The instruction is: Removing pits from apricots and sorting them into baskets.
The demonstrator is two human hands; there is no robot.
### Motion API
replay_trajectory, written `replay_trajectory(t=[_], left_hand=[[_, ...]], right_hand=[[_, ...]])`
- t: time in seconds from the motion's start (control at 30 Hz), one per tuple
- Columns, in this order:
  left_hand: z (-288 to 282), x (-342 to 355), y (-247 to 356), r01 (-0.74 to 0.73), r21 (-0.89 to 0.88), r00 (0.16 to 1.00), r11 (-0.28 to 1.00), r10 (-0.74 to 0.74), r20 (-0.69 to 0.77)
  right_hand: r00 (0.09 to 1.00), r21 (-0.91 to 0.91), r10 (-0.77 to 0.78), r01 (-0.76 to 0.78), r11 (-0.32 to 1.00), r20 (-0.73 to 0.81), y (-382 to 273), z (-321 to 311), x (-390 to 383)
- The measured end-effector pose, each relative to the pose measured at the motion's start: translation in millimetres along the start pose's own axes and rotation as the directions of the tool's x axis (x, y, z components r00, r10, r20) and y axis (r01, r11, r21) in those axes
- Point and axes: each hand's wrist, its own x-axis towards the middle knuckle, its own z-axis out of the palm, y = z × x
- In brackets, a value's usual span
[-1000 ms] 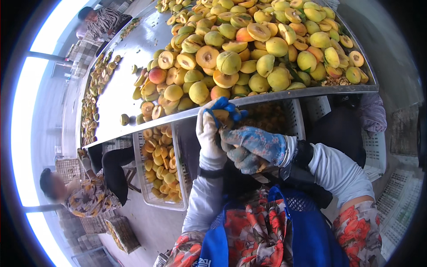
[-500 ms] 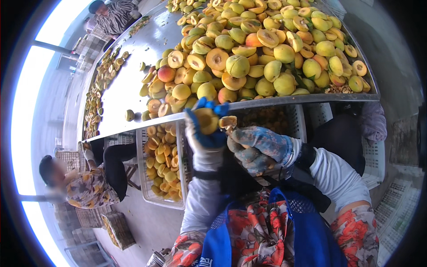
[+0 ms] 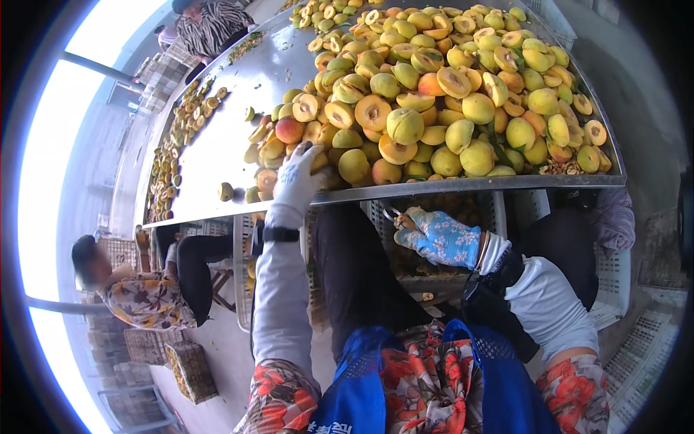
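Observation:
My left hand (image 3: 293,181), in a white and blue glove, reaches over the table's near edge onto a heap of yellow peaches (image 3: 405,124). Its fingers are apart among the nearest fruit, with nothing visibly held. Many of the peaches are halved; some show hollow orange centres. Below the edge, over a crate, my right hand (image 3: 442,235) wears a blue flowered glove. Its fingers are closed around a small metal tool with a looped end (image 3: 394,215); the glove hides the handle.
A raised rim (image 3: 463,186) borders the metal table (image 3: 210,163). White plastic crates (image 3: 499,217) stand beneath, beside my legs. More fruit pieces (image 3: 166,173) line the table's left side, where a person in a patterned shirt (image 3: 152,300) sits. Another person in stripes (image 3: 215,29) is at the far left.
My left hand has let go of a peach half and moved up-left onto the heap. The right hand has moved slightly right and up; the fruit piece at its tool is gone.

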Motion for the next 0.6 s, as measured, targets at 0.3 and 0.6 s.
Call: replay_trajectory(t=[0.3,0.6], left_hand=[[-16,-34,39,0.191,-0.979,0.936,0.076,-0.313,0.159],[26,-79,112,0.346,-0.864,0.922,-0.366,-0.037,0.385]], right_hand=[[0.991,0.349,-0.006,0.051,0.936,-0.13,-10,5,-3],[0.932,-0.281,-0.206,0.12,0.952,-0.3,-10,28,3]])
